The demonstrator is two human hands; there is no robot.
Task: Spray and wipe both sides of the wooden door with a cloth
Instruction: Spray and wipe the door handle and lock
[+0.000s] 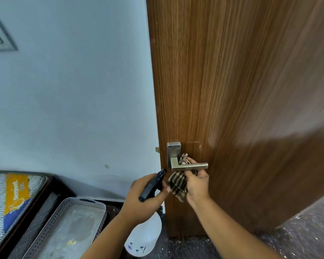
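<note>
Right hand (196, 182): fingers (192, 161) curled round a striped cloth (177, 184), working it behind and under the lever of the handle (189, 166); part of the cloth bunches above the lever, the rest hangs below the palm. Left hand (144, 199): fingers clenched on the dark trigger head of a spray bottle (144, 232), nozzle aimed up toward the handle plate; the white body of the bottle hangs below the wrist. The two hands are just beside each other, near the latch edge of the door (241, 90).

The door stands ajar, its brown veneered face filling the right of the view, with the pale wall (73, 90) to the left of its edge. The lower panel lies in shadow; whether it is wet cannot be told.

Step in hand, as judged: wiping round the handle on this face, the bottle held ready. The other face is not in view, so its condition is unknown.

Next move, as judged: free the cloth from the lever without snagging, then carry broad strokes over the open panel, spraying as needed; later, pass round the door's edge to the far face.

Periphery: a perforated grey tray (51, 225) and a mattress (11, 199) at lower left, and a speckled floor (297, 234).
</note>
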